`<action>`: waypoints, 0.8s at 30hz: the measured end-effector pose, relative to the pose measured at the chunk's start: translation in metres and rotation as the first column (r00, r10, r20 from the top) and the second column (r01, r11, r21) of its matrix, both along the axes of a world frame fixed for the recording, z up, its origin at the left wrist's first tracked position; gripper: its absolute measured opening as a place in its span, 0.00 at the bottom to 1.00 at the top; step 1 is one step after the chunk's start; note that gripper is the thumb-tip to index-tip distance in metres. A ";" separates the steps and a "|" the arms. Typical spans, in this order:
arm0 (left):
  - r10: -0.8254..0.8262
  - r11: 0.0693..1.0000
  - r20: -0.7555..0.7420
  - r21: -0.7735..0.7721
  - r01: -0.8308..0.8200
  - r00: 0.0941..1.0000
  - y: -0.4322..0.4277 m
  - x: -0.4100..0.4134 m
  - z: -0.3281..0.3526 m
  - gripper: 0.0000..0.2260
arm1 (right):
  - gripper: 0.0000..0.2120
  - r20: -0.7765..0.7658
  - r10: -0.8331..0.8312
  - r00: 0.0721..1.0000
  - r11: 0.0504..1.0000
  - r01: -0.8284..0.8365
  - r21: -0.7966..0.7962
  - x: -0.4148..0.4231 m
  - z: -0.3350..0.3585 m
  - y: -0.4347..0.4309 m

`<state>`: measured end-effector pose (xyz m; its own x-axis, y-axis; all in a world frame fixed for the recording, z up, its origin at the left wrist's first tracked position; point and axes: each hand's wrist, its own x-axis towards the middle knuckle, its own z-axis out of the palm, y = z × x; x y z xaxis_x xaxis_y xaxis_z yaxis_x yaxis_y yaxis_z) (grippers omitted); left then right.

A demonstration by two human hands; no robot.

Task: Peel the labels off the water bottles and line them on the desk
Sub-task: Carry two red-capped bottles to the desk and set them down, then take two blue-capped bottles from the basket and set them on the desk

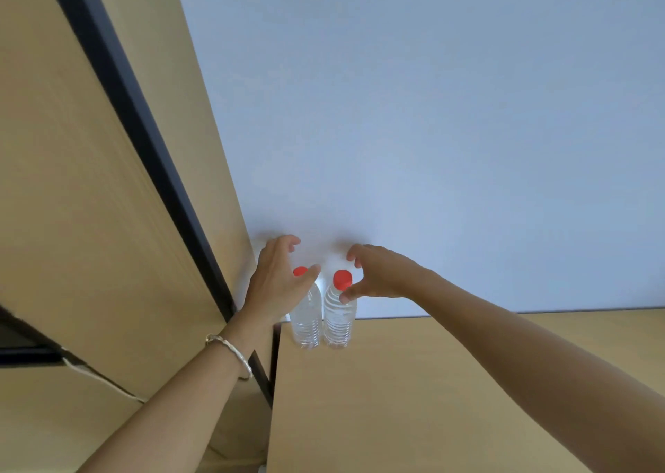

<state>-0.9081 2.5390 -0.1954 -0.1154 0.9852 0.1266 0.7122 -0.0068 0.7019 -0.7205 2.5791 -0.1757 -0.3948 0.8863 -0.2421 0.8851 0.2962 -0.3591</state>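
Across the tan desk [431, 382], both bare arms reach out, a silver bracelet [230, 350] on the left wrist. At the desk's far edge two clear, label-free water bottles [338, 323] with red caps [342, 279] stand upright just beside each other. The left hand [277, 281] hovers loosely spread over one cap, gripping nothing, while the right hand [381, 274] is spread too, its thumb touching the other bottle's shoulder, against the pale wall [431, 112].
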 end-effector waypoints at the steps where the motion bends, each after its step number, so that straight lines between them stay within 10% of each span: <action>1: -0.018 0.999 -0.049 0.038 0.019 0.999 -0.002 0.002 0.012 0.18 | 0.36 0.007 0.011 1.000 1.000 -0.011 0.022 0.001 0.009 -0.002; 11: -0.239 0.926 -0.279 0.222 0.304 0.930 -0.019 0.123 0.112 0.07 | 0.25 0.057 -0.036 0.998 0.952 0.017 0.306 0.103 0.106 -0.065; 24: -0.615 0.630 -0.402 0.267 0.729 0.678 -0.154 0.483 0.156 0.13 | 0.23 -0.023 -0.610 0.792 0.706 0.556 0.440 0.456 0.144 -0.297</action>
